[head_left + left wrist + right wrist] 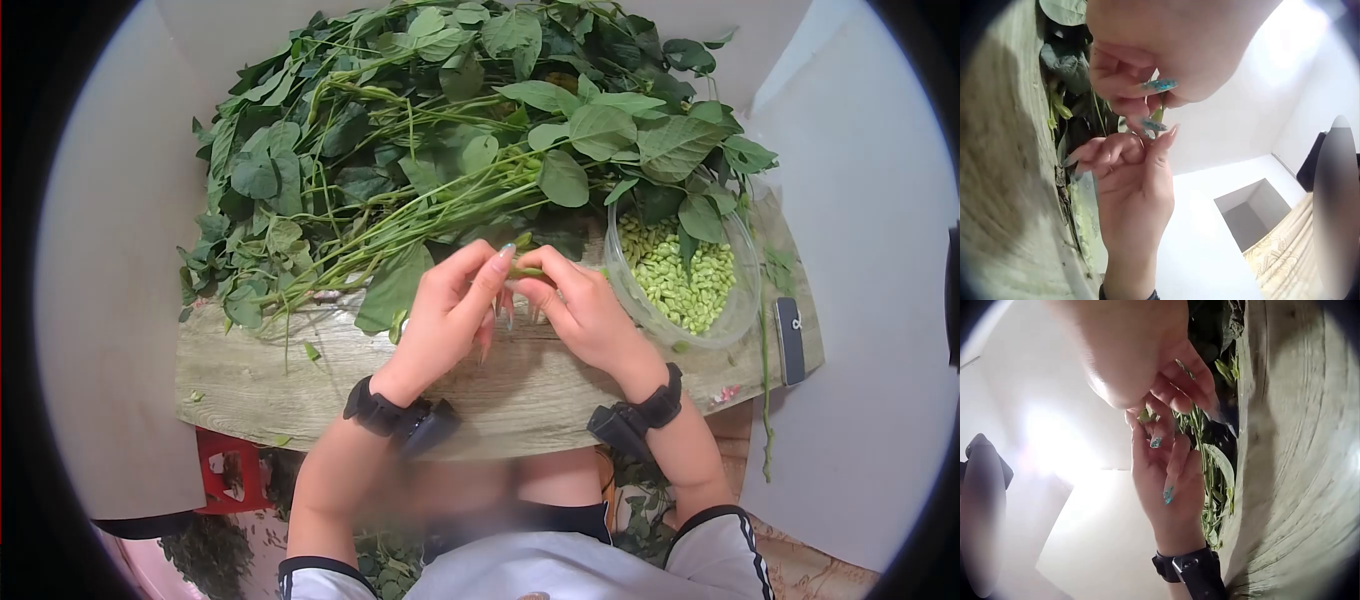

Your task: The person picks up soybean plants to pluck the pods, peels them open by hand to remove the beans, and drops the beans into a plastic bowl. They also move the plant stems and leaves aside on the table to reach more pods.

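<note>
Over table [480,405], L hand [450,308] & R hand [582,308] pinch green pod [528,271], long axis approx. side-to-side; tip dir. unclear.

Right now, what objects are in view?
Wooden table: one, greyish brown, across head view
Leafy bean stalks: many, green, table's far side
Plastic tub: one, clear, table's right side
Shelled beans: many, pale green, in tub
Held pod: one, green, head-view centre
Phone-like device: one, dark, table's right edge
Plastic stool: one, red, below table's left
Loose leaves: many, green, below table
Curtain: one, tan, left-wrist background
Wrist cameras: two, black, one per wrist
Left hand: one, teal nails, grip on pod
Right hand: one, bare, grip on pod
</note>
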